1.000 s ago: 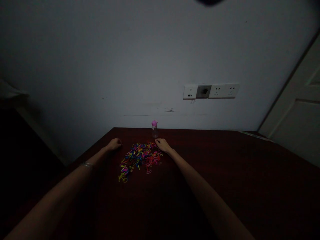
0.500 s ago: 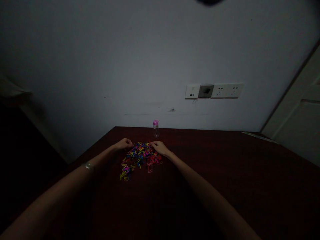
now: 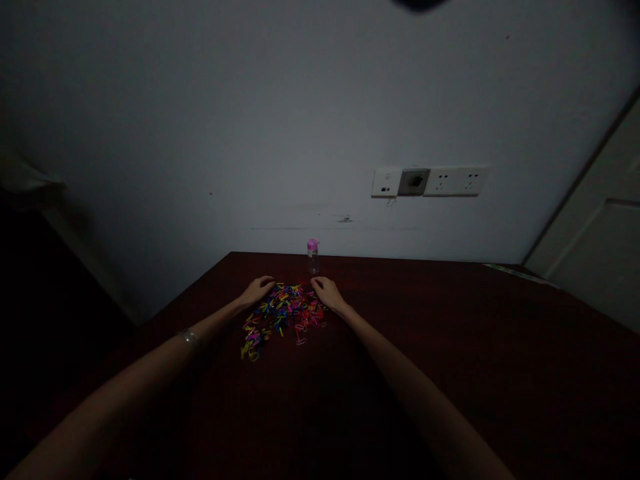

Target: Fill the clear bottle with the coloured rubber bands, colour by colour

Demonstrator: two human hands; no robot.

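Observation:
A loose heap of small rubber bands (image 3: 287, 308) in yellow, blue, pink and red lies on the dark tabletop. My left hand (image 3: 257, 291) rests at the heap's back left edge, fingers reaching loosely toward the right. At the back right edge is my right hand (image 3: 327, 293), its fingers loosely bent beside the bands. No band can be made out in either hand, though the fingertips are small and dim. Just behind the heap, between my hands, a clear bottle (image 3: 313, 261) with a pink cap stands upright.
The dark reddish table (image 3: 425, 320) meets a pale wall (image 3: 280, 133) at its back edge. Sockets and switch plates (image 3: 453, 181) are set in the wall. A light door (image 3: 610, 227) stands at the right. My left wrist wears a bracelet (image 3: 189, 337).
Both hands have moved a little to the right: the left one closer along the heap's back edge, the right one outward from it. The bands and bottle look much the same.

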